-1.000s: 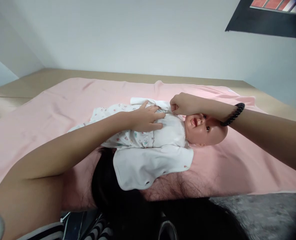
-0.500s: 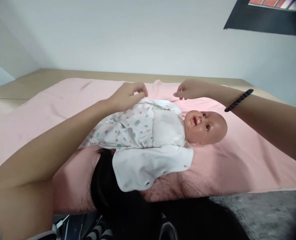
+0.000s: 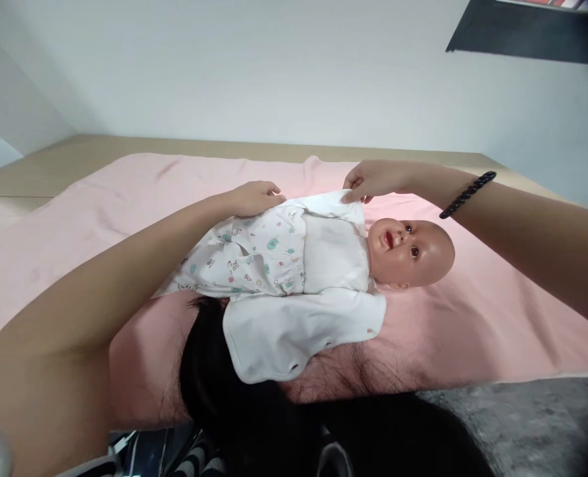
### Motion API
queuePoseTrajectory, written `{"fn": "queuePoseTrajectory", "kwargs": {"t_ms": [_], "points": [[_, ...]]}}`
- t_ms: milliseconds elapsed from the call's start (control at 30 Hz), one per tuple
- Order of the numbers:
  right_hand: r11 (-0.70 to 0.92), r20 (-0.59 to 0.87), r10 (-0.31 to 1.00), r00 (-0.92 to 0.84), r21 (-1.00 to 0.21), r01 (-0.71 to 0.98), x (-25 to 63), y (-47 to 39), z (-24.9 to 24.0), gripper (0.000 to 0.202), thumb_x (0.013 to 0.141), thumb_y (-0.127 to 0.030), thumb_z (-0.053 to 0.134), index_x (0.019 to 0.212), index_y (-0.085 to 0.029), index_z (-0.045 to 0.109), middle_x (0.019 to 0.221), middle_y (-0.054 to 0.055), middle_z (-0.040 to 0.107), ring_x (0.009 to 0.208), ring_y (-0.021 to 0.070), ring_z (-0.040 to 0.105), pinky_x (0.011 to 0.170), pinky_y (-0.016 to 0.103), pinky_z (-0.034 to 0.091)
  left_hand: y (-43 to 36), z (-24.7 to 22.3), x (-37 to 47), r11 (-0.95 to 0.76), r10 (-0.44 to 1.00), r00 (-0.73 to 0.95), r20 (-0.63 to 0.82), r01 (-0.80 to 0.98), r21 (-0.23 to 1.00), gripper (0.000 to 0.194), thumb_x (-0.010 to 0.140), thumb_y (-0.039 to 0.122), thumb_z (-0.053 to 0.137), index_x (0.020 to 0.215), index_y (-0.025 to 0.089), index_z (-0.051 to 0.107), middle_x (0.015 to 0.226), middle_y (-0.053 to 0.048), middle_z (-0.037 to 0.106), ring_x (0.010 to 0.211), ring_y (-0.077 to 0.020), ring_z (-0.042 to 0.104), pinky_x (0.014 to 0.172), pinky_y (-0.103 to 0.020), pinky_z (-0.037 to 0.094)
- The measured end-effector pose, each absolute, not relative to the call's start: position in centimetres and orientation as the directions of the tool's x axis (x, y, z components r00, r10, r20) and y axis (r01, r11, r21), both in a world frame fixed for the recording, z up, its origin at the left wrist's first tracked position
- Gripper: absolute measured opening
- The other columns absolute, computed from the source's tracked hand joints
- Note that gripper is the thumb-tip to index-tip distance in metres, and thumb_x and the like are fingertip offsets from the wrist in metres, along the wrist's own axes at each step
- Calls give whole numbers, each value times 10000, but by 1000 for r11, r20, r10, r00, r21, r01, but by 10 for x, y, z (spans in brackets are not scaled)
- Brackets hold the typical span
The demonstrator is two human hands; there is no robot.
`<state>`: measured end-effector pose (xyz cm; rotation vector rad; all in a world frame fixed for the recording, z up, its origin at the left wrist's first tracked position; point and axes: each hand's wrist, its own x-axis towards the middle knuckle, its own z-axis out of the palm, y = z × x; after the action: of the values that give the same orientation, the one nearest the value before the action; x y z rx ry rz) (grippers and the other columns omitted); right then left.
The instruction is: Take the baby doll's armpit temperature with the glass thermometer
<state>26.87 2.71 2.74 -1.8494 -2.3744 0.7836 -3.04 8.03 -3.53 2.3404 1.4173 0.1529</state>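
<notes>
A baby doll (image 3: 413,255) lies face up, its head to the right, in a white printed garment (image 3: 269,248) whose top is spread open around a plain white chest. The near flap (image 3: 304,331) lies folded outward toward me. My right hand (image 3: 366,182), with a black beaded bracelet (image 3: 467,194) at the wrist, pinches the far flap (image 3: 331,202) near the doll's shoulder. Beside the doll's far side, my left hand (image 3: 257,198) rests at the garment's edge with fingers curled; what its fingertips hold, if anything, is hidden.
A pink cloth (image 3: 149,182) covers the table (image 3: 55,162), which stands against a pale wall (image 3: 274,73). Long black hair (image 3: 209,371) hangs over the near edge. A dark-framed item (image 3: 522,33) is at the upper right.
My right hand has come down slightly and taken hold of the far flap, which is now stretched flatter. My left hand has moved left and a little lower.
</notes>
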Motion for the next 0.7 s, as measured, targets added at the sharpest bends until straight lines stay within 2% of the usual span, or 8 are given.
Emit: {"fn": "queuePoseTrajectory", "kwargs": {"t_ms": [100, 200, 333, 467, 533, 633, 700], "points": [[242, -207, 918, -339, -385, 891, 269, 19, 39, 479, 762, -679, 816, 763, -231, 646, 833, 84, 631, 842, 252, 609, 733, 408, 528, 80, -36, -31, -415, 842, 505, -192, 832, 367, 751, 902, 650, 449, 1491, 203, 576, 1576, -151, 554, 1412, -339, 556, 1167, -430, 447], [293, -192, 906, -377, -360, 886, 265, 6, 48, 514, 774, -727, 781, 781, -235, 633, 809, 67, 602, 793, 226, 564, 707, 388, 485, 81, -36, -32, -432, 799, 552, -241, 804, 408, 767, 869, 587, 499, 1547, 228, 506, 1544, -131, 588, 1342, -305, 614, 1082, -378, 513], [327, -227, 843, -488, -504, 799, 263, -1, 52, 510, 816, -688, 768, 759, -223, 565, 777, 31, 553, 725, 173, 505, 672, 344, 446, 88, -38, -33, -407, 784, 561, -266, 787, 464, 819, 769, 531, 621, 1534, 256, 518, 1434, -132, 662, 1190, -292, 702, 886, -315, 583], [308, -244, 801, -546, -614, 726, 266, -4, 52, 463, 815, -618, 804, 776, -221, 569, 740, 5, 509, 724, 156, 502, 677, 321, 451, 88, -34, -37, -378, 830, 526, -188, 776, 504, 872, 701, 447, 677, 1538, 247, 535, 1484, -151, 620, 1208, -296, 699, 900, -326, 593], [291, -263, 796, -546, -624, 725, 265, -7, 54, 435, 814, -609, 809, 816, -223, 606, 780, 14, 557, 787, 172, 553, 728, 327, 489, 82, -27, -38, -370, 832, 528, -171, 757, 539, 737, 709, 391, 656, 1436, 265, 638, 1373, -124, 697, 1122, -298, 727, 846, -355, 599], [284, -286, 787, -547, -619, 732, 263, -14, 57, 421, 826, -627, 785, 946, -236, 684, 949, 47, 675, 942, 218, 626, 841, 361, 538, 69, -12, -42, -339, 844, 516, -148, 727, 597, 391, 750, 344, 624, 1100, 268, 779, 1072, -72, 780, 907, -278, 743, 737, -381, 584], [302, -277, 786, -553, -609, 733, 261, -19, 61, 427, 843, -634, 766, 1018, -247, 714, 1018, 55, 703, 990, 232, 639, 872, 371, 545, 62, -2, -45, -346, 857, 512, -59, 656, 670, 232, 776, 324, 627, 931, 248, 782, 980, -50, 774, 898, -258, 734, 799, -394, 591]]}}
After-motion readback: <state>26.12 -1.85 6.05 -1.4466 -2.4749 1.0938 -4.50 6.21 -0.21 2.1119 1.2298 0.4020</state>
